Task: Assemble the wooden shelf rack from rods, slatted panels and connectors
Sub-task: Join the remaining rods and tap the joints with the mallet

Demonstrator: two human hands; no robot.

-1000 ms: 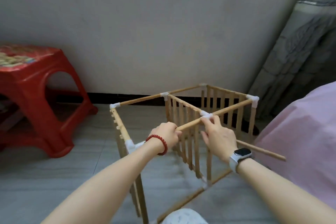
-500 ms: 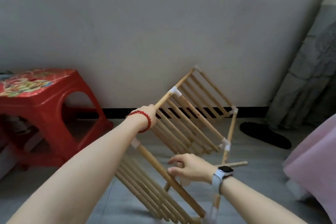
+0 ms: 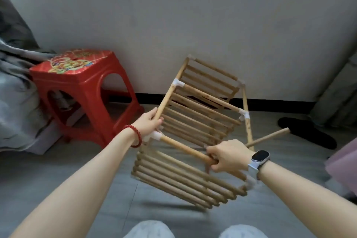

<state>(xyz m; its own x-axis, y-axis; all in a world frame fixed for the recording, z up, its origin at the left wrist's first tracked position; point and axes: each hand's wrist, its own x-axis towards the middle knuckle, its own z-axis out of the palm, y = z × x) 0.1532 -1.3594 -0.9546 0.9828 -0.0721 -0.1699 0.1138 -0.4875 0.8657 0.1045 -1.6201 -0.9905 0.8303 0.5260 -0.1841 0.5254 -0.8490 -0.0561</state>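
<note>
Wooden rods fill both grips: the left hand [image 3: 149,124], a red bead bracelet [image 3: 134,137] at its wrist, curls its fingers round the long side rod [image 3: 170,91] of the shelf rack [image 3: 195,127], just above a white connector [image 3: 155,135]. The right hand [image 3: 228,155], with a smartwatch [image 3: 259,157] on its wrist, is wrapped tightly round the near cross rod [image 3: 183,148] that runs from that connector. The rack hangs tilted in the air above the grey floor [image 3: 58,170], with a shadow under it, its slatted panels slanting down to the right; the lower panel [image 3: 185,179] sits nearest the camera and the upper one [image 3: 210,81] reaches toward the wall [image 3: 193,15]. A loose rod end [image 3: 270,137] sticks out to the right past the right hand. A red plastic stool [image 3: 83,91] stands by the wall to the left of the rack, close to the left hand, with grey bedding [image 3: 15,92] beyond it at the left edge. A dark slipper [image 3: 307,133] lies on the floor to the right, near a curtain [image 3: 334,92], and pink fabric [image 3: 345,164] shows at the right edge. Two pale knees [image 3: 150,231] sit at the bottom edge
</note>
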